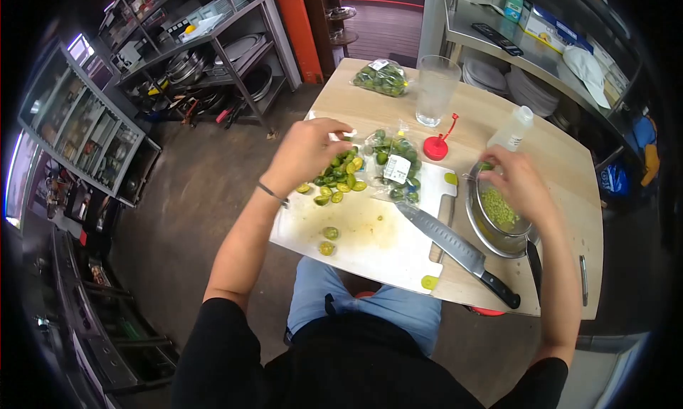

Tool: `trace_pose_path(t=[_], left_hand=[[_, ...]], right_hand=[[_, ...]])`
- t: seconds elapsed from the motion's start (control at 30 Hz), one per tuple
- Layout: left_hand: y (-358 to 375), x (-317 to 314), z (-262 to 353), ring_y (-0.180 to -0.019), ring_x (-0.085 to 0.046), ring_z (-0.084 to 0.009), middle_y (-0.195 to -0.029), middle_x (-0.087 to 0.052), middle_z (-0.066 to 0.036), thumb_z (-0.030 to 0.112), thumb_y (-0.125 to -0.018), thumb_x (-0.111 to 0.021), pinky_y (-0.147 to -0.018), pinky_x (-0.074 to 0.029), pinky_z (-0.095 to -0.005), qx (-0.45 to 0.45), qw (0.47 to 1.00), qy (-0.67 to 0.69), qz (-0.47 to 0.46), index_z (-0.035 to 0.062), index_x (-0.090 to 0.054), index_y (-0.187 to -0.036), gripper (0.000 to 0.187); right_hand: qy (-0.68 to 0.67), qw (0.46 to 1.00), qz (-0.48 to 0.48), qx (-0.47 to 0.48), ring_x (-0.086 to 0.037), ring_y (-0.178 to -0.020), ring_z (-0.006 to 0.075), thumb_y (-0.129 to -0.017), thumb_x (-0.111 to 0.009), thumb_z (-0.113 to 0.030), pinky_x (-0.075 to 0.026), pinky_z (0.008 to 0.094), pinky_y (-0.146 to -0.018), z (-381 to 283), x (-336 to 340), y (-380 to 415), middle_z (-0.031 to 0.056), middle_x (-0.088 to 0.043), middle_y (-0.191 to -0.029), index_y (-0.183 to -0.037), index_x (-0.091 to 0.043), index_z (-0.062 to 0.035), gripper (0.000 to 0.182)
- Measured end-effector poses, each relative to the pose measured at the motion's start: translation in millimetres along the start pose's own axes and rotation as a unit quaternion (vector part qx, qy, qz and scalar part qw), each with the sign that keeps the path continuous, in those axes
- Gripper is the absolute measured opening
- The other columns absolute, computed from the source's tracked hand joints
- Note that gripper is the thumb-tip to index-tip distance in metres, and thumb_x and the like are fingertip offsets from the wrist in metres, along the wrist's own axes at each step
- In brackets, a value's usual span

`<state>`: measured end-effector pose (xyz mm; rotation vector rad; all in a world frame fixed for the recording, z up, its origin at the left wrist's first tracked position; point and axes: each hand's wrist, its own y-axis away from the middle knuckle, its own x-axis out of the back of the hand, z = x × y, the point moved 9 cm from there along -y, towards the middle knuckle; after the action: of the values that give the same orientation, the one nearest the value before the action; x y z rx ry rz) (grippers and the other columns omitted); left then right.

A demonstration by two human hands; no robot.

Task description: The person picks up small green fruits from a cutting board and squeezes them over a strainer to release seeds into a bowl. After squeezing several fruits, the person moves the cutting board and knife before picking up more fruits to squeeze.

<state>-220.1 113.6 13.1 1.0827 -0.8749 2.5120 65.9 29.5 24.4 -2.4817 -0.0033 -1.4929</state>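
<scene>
My left hand [307, 153] is closed with a small white item [343, 135] at its fingertips, above cut green citrus halves [341, 174] on the white cutting board [341, 224]. Over the metal strainer and bowl [498, 238], my right hand [514, 177] has bent fingers; a green fruit [486, 166] shows beside them. Seeds and pulp [499, 208] lie in the strainer. A large knife [455, 245] rests diagonally across the board's right part, its black handle over the table. Next to the cut pieces is a bag of whole green fruits [398, 160].
At the table's [562, 167] far side are another bag of fruit [380, 78], a clear glass [435, 88], a red cap with spout [435, 148] and a clear bottle [512, 128]. A pen [584, 281] lies at the right edge. Metal shelves [263, 49] stand behind left.
</scene>
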Motion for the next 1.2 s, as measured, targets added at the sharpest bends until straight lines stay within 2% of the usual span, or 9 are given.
trace_pose_path(t=[0.2, 0.33, 0.4, 0.53, 0.6, 0.67, 0.77, 0.9, 1.2], left_hand=[[44.1, 21.6, -68.7, -0.071, -0.063, -0.0211, -0.085, -0.069, -0.013, 0.013, -0.079, -0.077, -0.067, -0.050, -0.0324, 0.063, 0.996, -0.050, 0.025, 0.0011, -0.071, -0.098, 0.023], [72.8, 19.0, -94.0, -0.070, -0.064, -0.0240, -0.089, -0.070, -0.014, 0.013, -0.080, -0.075, -0.067, -0.052, -0.0341, 0.106, 0.993, -0.027, 0.036, 0.0012, -0.072, -0.097, 0.021], [83.7, 12.2, -100.8, -0.073, -0.067, -0.0254, -0.089, -0.071, -0.015, 0.013, -0.083, -0.073, -0.068, -0.053, -0.0344, 0.118, 0.992, -0.022, 0.034, 0.0013, -0.072, -0.099, 0.020], [97.4, 8.5, -114.4, -0.079, -0.071, -0.0284, -0.090, -0.071, -0.019, 0.012, -0.087, -0.069, -0.072, -0.054, -0.0334, 0.154, 0.985, 0.062, 0.055, -0.0010, -0.070, -0.101, 0.020], [98.4, 6.3, -119.2, -0.081, -0.071, -0.0293, -0.090, -0.071, -0.020, 0.012, -0.088, -0.068, -0.073, -0.054, -0.0331, 0.159, 0.984, 0.064, 0.048, -0.0019, -0.069, -0.102, 0.020], [97.5, 5.4, -122.3, -0.075, -0.070, -0.0204, -0.087, -0.072, -0.017, 0.013, -0.089, -0.069, -0.069, -0.054, -0.0292, 0.136, 0.986, 0.071, 0.059, -0.0019, -0.069, -0.105, 0.022], [96.0, 1.0, -127.4, -0.077, -0.069, -0.0196, -0.089, -0.071, -0.014, 0.013, -0.087, -0.071, -0.069, -0.054, -0.0285, 0.151, 0.982, 0.098, 0.054, -0.0003, -0.070, -0.103, 0.021], [95.2, 23.6, -87.4, -0.080, -0.067, -0.0194, -0.091, -0.069, -0.012, 0.013, -0.082, -0.075, -0.071, -0.053, -0.0298, 0.081, 0.992, -0.021, 0.091, 0.0017, -0.070, -0.100, 0.022], [147.9, -23.7, 2.9, -0.082, -0.064, -0.0278, -0.092, -0.065, -0.008, 0.018, -0.074, -0.080, -0.073, -0.053, -0.0356, 0.000, 0.993, -0.020, -0.119, 0.0062, -0.070, -0.098, 0.029]], right_hand=[[0.042, 0.983, -0.080, 0.161, -0.065, -0.090, 0.0339, -0.087, -0.067, -0.028, -0.051, 0.0447, -0.078, -100.1, -128.0, -77.7, 0.0139, -0.069, -0.090, -0.101, -0.067, -0.0067, 0.026], [0.039, 0.978, -0.052, 0.196, -0.065, -0.092, 0.0331, -0.087, -0.066, -0.030, -0.052, 0.0445, -0.079, -134.1, -162.6, -111.3, 0.0138, -0.070, -0.092, -0.102, -0.069, -0.0082, 0.027], [-0.007, 0.985, -0.100, 0.143, -0.065, -0.088, 0.0338, -0.088, -0.066, -0.025, -0.050, 0.0430, -0.079, -132.6, -168.6, -117.4, 0.0141, -0.069, -0.092, -0.104, -0.068, -0.0055, 0.025], [-0.010, 0.980, -0.083, 0.179, -0.066, -0.086, 0.0346, -0.085, -0.067, -0.018, -0.050, 0.0428, -0.078, -134.7, -144.9, -98.0, 0.0149, -0.070, -0.089, -0.104, -0.068, -0.0050, 0.024], [0.037, 0.975, -0.179, 0.126, -0.065, -0.090, 0.0327, -0.083, -0.066, -0.016, -0.051, 0.0421, -0.081, -133.7, -154.8, -70.3, 0.0143, -0.069, -0.095, -0.105, -0.068, -0.0050, 0.024], [0.028, 0.947, -0.226, 0.227, -0.064, -0.096, 0.0305, -0.083, -0.066, -0.016, -0.052, 0.0414, -0.083, -151.3, -170.1, -32.3, 0.0118, -0.067, -0.105, -0.109, -0.067, -0.0068, 0.027], [0.038, 0.924, -0.285, 0.251, -0.064, -0.096, 0.0279, -0.083, -0.066, -0.018, -0.053, 0.0413, -0.079, -168.9, -195.2, 0.2, 0.0079, -0.062, -0.108, -0.116, -0.063, -0.0127, 0.034], [0.038, 0.928, -0.237, 0.286, -0.066, -0.087, 0.0292, -0.083, -0.064, -0.017, -0.055, 0.0418, -0.072, -169.6, -211.1, 4.7, 0.0109, -0.062, -0.097, -0.105, -0.065, -0.0087, 0.024], [0.017, 0.942, -0.266, 0.204, -0.064, -0.088, 0.0341, -0.081, -0.067, -0.017, -0.053, 0.0436, -0.077, -123.5, -193.9, 4.2, 0.0136, -0.063, -0.099, -0.105, -0.062, -0.0029, 0.028]])
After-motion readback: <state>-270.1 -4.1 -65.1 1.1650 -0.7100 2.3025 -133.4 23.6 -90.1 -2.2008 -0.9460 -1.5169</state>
